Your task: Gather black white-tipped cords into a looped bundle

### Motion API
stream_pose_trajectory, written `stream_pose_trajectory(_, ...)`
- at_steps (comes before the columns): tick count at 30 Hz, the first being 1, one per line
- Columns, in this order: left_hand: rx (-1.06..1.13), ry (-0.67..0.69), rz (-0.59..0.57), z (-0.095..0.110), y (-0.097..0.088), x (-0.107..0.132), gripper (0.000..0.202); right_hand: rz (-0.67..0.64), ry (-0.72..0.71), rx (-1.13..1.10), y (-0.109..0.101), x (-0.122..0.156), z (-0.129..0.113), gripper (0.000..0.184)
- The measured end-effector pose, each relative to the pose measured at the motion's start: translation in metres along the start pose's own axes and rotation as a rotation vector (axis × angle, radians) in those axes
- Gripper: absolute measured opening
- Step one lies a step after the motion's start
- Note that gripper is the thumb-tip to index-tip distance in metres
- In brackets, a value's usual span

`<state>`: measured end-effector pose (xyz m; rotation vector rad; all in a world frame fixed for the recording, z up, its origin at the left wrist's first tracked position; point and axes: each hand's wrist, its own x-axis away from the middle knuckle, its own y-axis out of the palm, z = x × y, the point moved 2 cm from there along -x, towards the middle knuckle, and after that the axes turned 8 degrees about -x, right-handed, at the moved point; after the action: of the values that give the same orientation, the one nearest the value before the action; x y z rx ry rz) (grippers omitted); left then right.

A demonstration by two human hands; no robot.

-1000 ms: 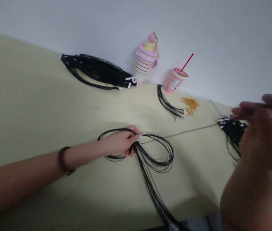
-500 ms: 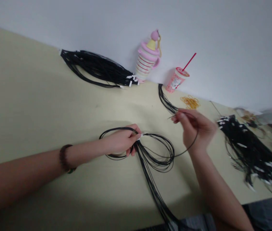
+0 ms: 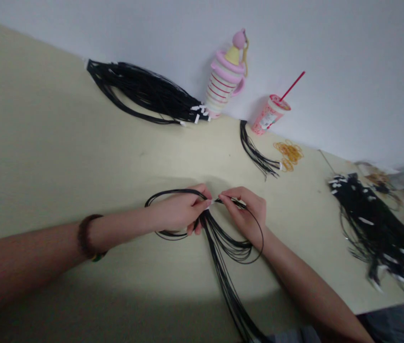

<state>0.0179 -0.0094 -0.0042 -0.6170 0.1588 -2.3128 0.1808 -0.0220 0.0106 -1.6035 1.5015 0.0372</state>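
Looped bundle of thin black wires [image 3: 212,233], white connector [image 3: 208,205]: over pale tabletop [image 3: 116,166], tails towards near edge. Left hand [image 3: 184,209] pinches at connector, apparently steadying it. Right hand [image 3: 247,209] narrowly pinches black strand [image 3: 217,200] alongside, probably for precision.

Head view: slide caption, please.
Left hand holding looped black wires by their white plug, right hand pinching the wires alongside, over a pale table.

left hand [image 3: 186,208] and right hand [image 3: 247,214] pinch close together.
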Motion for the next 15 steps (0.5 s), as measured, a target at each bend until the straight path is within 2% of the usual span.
stream_pose_trajectory(8,-0.011,-0.027,-0.005,0.0022,-0.0003,0.0014,0.025,-0.008,-0.108,-0.022,0.0015,0.0026,0.0037,0.008)
stream_pose_trajectory(15,-0.043,-0.031,-0.011,0.0036,-0.0012,0.0011,0.027,-0.027,-0.119,-0.023,0.0017,0.0048,0.0036,0.012)
